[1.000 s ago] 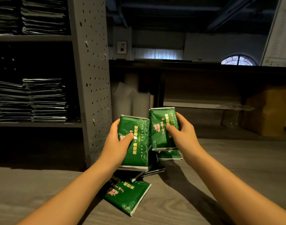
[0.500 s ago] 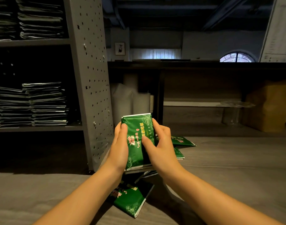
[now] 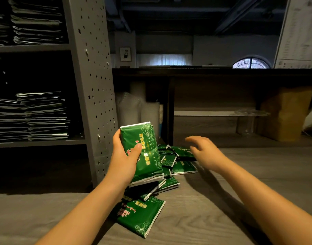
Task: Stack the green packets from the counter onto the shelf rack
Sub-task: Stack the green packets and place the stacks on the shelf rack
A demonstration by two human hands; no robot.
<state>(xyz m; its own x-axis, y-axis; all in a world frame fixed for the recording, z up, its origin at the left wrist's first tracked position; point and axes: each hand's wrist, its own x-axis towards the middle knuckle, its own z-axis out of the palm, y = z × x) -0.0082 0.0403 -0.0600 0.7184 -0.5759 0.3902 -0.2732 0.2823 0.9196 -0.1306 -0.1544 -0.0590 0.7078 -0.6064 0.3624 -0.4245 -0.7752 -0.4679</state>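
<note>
Right hand (image 3: pixel 206 152) pulled away, fingers (image 3: pixel 193 138) spread over loose packets (image 3: pixel 183 167); left hand (image 3: pixel 123 161) grips stack (image 3: pixel 144 151).

The room is dim; the shelf rack (image 3: pixel 91 85) inside is nearly black. Pale daylight enters from the arched window (image 3: pixel 251 63) far behind. The arms throw soft shadows on the counter (image 3: pixel 196 218). The right hand (image 3: pixel 204 152) is motion-blurred. Straight lines bend near the edges.

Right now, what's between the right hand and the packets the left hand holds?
Head view: loose green packets heaped on the counter fill the gap between right hand and held packets.
</note>
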